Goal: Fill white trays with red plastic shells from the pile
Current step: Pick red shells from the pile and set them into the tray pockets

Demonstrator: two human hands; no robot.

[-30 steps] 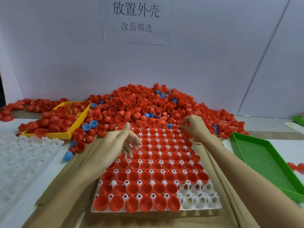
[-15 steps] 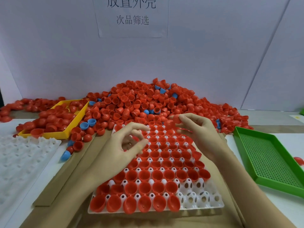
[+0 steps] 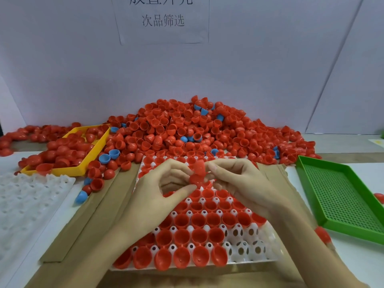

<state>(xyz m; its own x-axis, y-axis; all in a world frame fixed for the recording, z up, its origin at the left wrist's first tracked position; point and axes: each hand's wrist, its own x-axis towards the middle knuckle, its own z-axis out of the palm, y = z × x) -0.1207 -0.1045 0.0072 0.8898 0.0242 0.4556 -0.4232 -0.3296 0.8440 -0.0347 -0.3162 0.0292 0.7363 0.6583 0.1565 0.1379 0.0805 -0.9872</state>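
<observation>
Now, step in hand: we judged that two nested red shells (image 3: 198, 173) were being pulled apart above the white tray (image 3: 255, 249).
Left hand (image 3: 160, 192): curled, thumb and fingers pinching the lower shell of the pair.
Right hand (image 3: 239, 183): curled as well, fingertips pinching the upper shell.
Shells' place: held over the tray's far half, just short of the pile (image 3: 187, 132) that lay behind the tray.
Tray: nearly full; empty cups showed at its near right corner.
How to do it well: we would twist gently instead of squeezing, keep the pair over the tray so a dropped shell stayed close, then seat each one open side up in an empty cup.
Beside the tray: a green tray (image 3: 342, 196) to its right, a yellow tray (image 3: 91, 154) to its far left.
</observation>
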